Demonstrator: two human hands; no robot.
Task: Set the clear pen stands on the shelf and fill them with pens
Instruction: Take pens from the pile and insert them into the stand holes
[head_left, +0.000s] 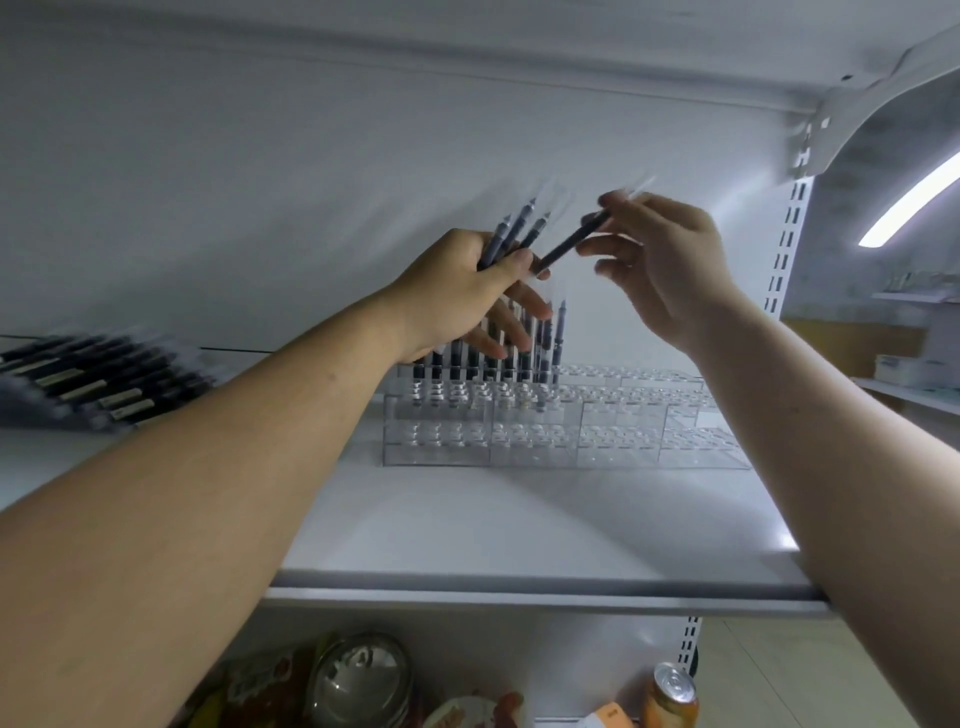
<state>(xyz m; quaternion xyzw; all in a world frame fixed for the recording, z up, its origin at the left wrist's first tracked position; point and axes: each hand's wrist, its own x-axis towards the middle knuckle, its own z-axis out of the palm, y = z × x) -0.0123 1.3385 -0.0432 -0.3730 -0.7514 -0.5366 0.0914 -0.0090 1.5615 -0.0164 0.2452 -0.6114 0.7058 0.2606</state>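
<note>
Far out to the left of my left hand, a blurred row of packaged pens (88, 382) lies flat on the white shelf (519, 525). My left hand (462, 296) is raised above the shelf and clamped on a bundle of dark pens (514, 231), gripped between the thumb and the curled forefinger with their tips fanning up and to the right. Its other fingers are stretched out below. Between the hands I see a single pen (571, 241), slanted, with its lower end just beside my left thumb. I cannot tell whether it touches. My right hand (670, 265) pinches the upper end of that pen between thumb and fingertips, and motion blurs the tip beyond them.

Below both hands the clear pen stands (613, 431) sit side by side in a row on the shelf. The standing pens (498, 358) fill the back holes of the stands under my left hand. The stands under my right hand hold none. Lower down, under the shelf and beneath my right forearm, an orange drink can (671, 696) shows.
</note>
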